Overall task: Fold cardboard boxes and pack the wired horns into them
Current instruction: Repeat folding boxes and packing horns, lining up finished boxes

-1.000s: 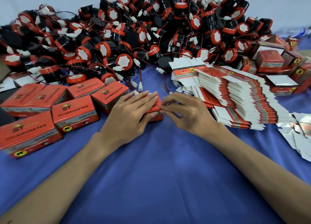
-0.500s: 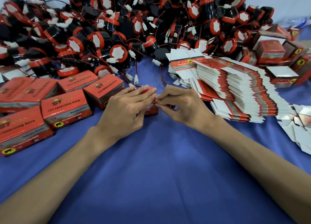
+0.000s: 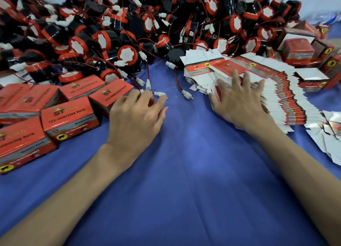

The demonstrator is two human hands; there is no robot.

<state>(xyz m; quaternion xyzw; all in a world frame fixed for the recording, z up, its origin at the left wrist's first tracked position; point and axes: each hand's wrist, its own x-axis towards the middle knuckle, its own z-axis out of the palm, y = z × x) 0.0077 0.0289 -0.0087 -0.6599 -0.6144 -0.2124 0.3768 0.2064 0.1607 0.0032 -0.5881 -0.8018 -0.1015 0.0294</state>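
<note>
My left hand [image 3: 136, 114] curls over a small red box [image 3: 160, 112], which shows only as slivers between and below the fingers. It lies just right of the row of closed red boxes [image 3: 70, 114]. My right hand [image 3: 238, 101] rests with spread fingers on the near end of the slanted stack of flat red-and-white cartons [image 3: 282, 98]. A big heap of black-and-red wired horns [image 3: 127, 54] fills the back of the table, with white connectors trailing toward my hands.
Blue cloth [image 3: 184, 172] covers the table. More folded red boxes [image 3: 297, 50] sit at the back right. Loose white card pieces [image 3: 332, 135] lie at the right edge. Red wires with plugs [image 3: 186, 94] lie between my hands.
My hands have parted. The right hand left the box and moved right onto the flat carton stack. The left hand stays on the box, now closer to the row of closed boxes.
</note>
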